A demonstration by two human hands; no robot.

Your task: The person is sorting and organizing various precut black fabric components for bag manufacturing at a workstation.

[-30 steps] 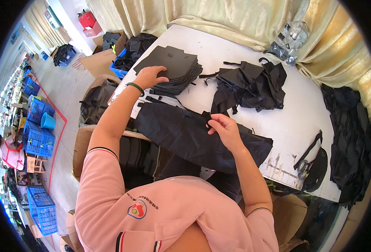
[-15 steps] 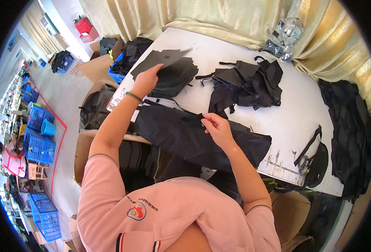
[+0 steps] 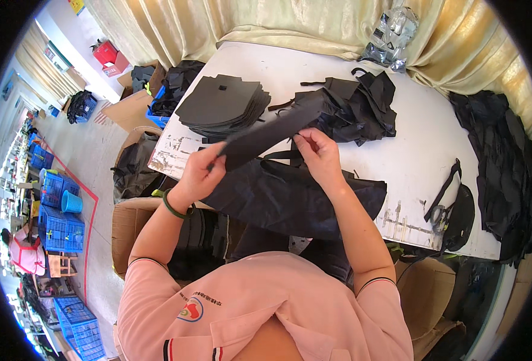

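While raised aslant over a white table [image 3: 422, 132], gripped by its near end in the left hand [image 3: 201, 174]: a thin dark panel [image 3: 272, 129], slightly blurred along its length. Left thumb and fingers clamped on the panel, with a dark green band [image 3: 175, 204] around the wrist. Pinched between thumb and fingertips of the right hand [image 3: 323, 159]: a narrow black strip [image 3: 287, 154], at the upper edge of a black fabric piece [image 3: 278, 201]. Just beside these fingertips, the panel's far half; contact or gap, impossible to tell.

Below both hands, the fabric piece, spread across the table's near edge and overhanging it. Beyond the left hand, on the table: a stack of dark panels [image 3: 218, 105], flat, with slightly uneven edges and a small black mark on the uppermost. To the right of the stack, partly behind the raised panel: a loose heap of black pieces [image 3: 368, 102], with straps protruding. Near the table's right corner: a rounded black pouch [image 3: 460, 222] with a strap. At the far right: a long pile of black fabric [image 3: 500, 174], draped downward.

Behind the table, a cream curtain [image 3: 290, 18] and a bundle of clear plastic [image 3: 396, 30]. Under the left forearm, an open cardboard box [image 3: 136, 231] containing dark pieces. Farther left, on the floor: blue crates [image 3: 61, 228] and a light blue bucket [image 3: 71, 202].
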